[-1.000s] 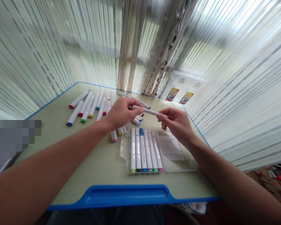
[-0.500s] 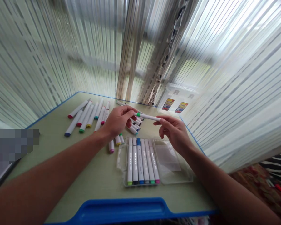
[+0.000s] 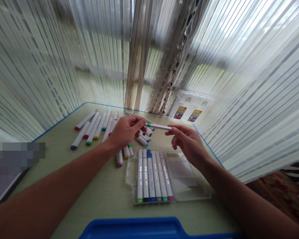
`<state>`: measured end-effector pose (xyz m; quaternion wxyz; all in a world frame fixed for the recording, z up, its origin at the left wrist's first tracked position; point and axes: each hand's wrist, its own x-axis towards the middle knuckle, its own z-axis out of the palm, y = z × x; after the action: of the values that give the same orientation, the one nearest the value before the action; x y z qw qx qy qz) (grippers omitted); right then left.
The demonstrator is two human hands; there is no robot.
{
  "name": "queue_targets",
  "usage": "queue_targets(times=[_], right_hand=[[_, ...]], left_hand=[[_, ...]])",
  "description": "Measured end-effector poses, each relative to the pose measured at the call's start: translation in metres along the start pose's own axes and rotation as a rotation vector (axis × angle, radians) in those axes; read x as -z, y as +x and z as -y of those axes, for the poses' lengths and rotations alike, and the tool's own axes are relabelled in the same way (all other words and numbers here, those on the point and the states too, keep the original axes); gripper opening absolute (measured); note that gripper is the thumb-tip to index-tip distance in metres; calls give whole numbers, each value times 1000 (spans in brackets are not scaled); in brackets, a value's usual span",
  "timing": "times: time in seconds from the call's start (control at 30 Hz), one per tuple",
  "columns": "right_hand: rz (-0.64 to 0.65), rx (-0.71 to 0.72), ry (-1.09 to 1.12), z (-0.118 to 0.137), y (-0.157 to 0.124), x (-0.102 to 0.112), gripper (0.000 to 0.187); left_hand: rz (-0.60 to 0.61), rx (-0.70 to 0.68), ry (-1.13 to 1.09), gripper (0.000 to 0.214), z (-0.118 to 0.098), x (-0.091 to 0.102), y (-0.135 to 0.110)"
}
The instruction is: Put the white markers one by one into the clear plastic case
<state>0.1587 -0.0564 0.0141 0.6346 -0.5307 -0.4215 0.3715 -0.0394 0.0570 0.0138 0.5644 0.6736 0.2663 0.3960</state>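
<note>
Between my two hands hangs a white marker (image 3: 159, 126) with a green band at its left end, held level above the table. My left hand (image 3: 126, 130) pinches that green end with thumb and fingertips. My right hand (image 3: 186, 141) grips the other end, fingers curled. Below them lies an open clear plastic case (image 3: 189, 184) with several markers side by side in its left half; the right half holds none.
Several loose white markers (image 3: 91, 126) with coloured caps lie in a row at the far left, more (image 3: 143, 136) lie under my hands. The pale green table (image 3: 102, 192) has a blue rim and a blue tray (image 3: 139, 229) at its near edge. Striped curtains surround it.
The marker's green end has come out of my left hand's fist and is now pinched at the fingertips. The view has tilted slightly; both hands stay in place above the case.
</note>
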Motion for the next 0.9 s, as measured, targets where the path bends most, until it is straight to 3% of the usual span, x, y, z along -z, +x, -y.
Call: queue_targets(times=[0.47,0.9], right_hand=[[22,-53,-26,-4,-1,0,32],[6,-112,-6,-5,0,0,32]], left_hand=[[52,-11,-4,31,5,2,4],[2,51,-14,28,3,0,4]])
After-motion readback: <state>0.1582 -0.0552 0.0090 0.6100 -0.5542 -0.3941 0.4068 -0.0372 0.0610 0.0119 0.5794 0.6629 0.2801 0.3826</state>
